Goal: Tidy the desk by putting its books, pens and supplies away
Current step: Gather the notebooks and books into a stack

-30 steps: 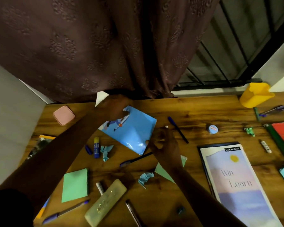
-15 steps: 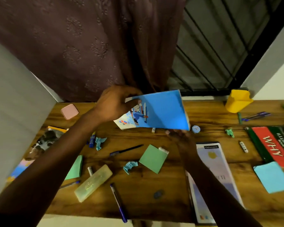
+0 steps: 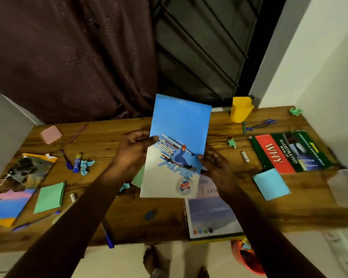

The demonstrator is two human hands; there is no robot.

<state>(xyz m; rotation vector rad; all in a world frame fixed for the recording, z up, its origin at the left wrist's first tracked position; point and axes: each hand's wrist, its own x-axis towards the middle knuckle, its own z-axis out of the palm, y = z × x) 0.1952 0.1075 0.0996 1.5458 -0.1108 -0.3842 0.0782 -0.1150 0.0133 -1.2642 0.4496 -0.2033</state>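
You held a blue notebook (image 3: 179,135) above the desk (image 3: 289,207), left hand (image 3: 135,149) and right hand (image 3: 217,167) gripping its sides; pens (image 3: 259,124), pads (image 3: 50,195), books (image 3: 285,153) lay scattered, seemingly little tidied.

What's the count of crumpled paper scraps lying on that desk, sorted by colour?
Blue scraps: 2 (one partly hidden by the arm)
Green scraps: 2
Total: 4
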